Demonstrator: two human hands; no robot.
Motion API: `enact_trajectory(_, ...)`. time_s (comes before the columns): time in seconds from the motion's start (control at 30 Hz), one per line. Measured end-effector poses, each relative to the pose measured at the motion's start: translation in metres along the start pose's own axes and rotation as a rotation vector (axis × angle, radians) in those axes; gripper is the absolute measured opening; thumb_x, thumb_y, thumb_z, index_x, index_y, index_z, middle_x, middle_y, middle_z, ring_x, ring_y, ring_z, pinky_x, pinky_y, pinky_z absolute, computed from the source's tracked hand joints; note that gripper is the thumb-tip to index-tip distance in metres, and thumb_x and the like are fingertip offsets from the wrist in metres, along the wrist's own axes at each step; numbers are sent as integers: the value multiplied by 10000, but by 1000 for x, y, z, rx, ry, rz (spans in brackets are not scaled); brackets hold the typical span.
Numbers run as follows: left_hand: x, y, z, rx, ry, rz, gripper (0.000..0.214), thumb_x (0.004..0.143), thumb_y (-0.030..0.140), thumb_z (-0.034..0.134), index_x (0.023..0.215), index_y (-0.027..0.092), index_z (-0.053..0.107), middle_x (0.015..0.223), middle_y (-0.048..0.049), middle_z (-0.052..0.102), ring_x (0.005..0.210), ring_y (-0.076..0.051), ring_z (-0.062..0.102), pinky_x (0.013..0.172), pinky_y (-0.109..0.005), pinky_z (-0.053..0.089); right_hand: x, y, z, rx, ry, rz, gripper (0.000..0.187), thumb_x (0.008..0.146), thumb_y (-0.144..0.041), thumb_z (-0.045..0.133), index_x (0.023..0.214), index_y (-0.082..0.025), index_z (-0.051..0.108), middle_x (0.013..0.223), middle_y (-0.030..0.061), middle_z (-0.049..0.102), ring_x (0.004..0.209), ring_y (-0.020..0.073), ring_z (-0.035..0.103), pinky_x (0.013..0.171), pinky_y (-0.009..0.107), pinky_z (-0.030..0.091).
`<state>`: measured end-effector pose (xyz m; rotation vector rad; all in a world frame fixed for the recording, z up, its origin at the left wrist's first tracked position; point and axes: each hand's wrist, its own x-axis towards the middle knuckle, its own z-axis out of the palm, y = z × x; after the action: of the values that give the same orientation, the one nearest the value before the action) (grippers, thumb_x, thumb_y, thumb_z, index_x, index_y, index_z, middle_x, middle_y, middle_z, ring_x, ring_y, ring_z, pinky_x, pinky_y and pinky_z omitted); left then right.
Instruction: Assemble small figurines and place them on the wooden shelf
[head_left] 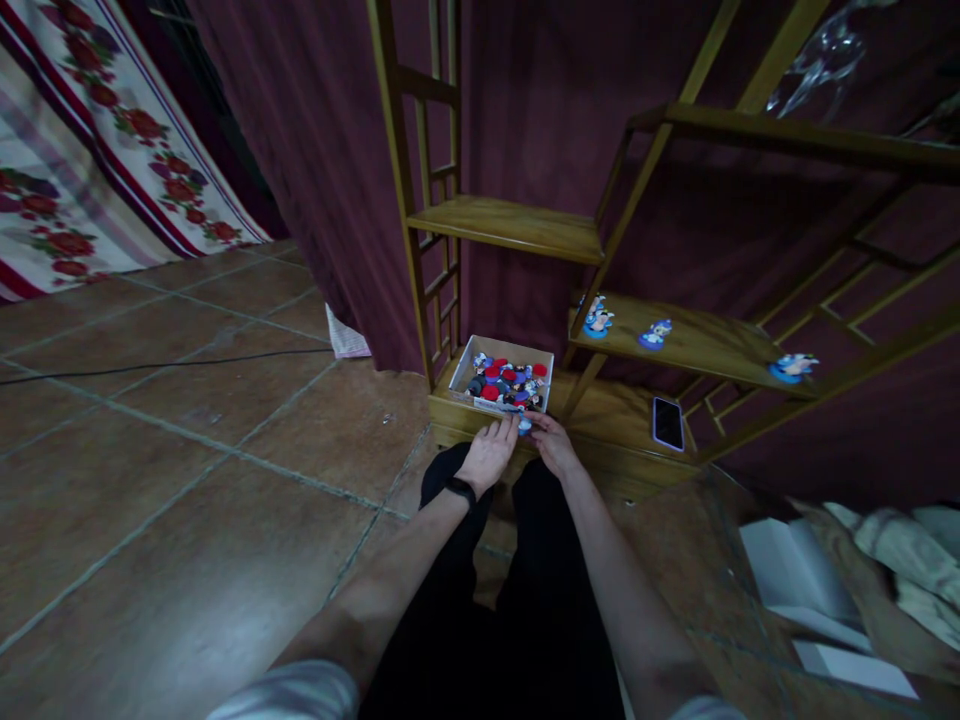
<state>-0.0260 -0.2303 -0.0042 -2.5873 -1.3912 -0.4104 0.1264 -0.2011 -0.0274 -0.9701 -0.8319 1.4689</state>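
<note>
A white box (466,362) full of small red, blue and dark figures stands on the bottom board of a wooden shelf unit (510,225). My left hand (489,452) and my right hand (553,445) meet just in front of the box. Their fingertips pinch a small blue-and-white piece (525,425) between them. A dark band circles my left wrist. Three blue figures stand on the middle shelf, one at the left (598,319), one in the middle (655,334) and one at the right end (792,368).
A phone (667,423) lies on the bottom board right of the box. White boxes (795,570) and crumpled cloth (900,560) lie on the tiled floor at right. A black cable (165,364) crosses the floor at left. Dark red curtains hang behind the shelves.
</note>
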Motion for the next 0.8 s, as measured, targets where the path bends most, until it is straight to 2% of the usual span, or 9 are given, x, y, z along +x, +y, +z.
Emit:
enact_trajectory(0.5,-2,3,-1,-19,12,2,529,838,96,303,1363,139,251,1332,-173,391,1057,-240,470,832,-355,378,-3,-2,2,-53,22,-31,338,542,-124,606,861,-230,644,919,3,668,823,173,594,776,323,450)
enact_trajectory(0.63,0,-2,0,-122,13,-37,499,841,118,325,1338,148,299,1268,-166,451,1024,-238,497,837,-355,380,-2,1,1,-28,0,-31,339,548,-141,634,874,-233,638,929,4,662,841,171,592,782,325,459)
enact_trajectory(0.8,3,-8,4,-389,-21,-159,387,859,240,382,1242,194,417,1050,-96,566,912,-189,553,786,-285,413,-2,4,2,-9,-40,-20,399,546,-198,698,935,-241,620,913,6,655,856,176,596,799,348,468)
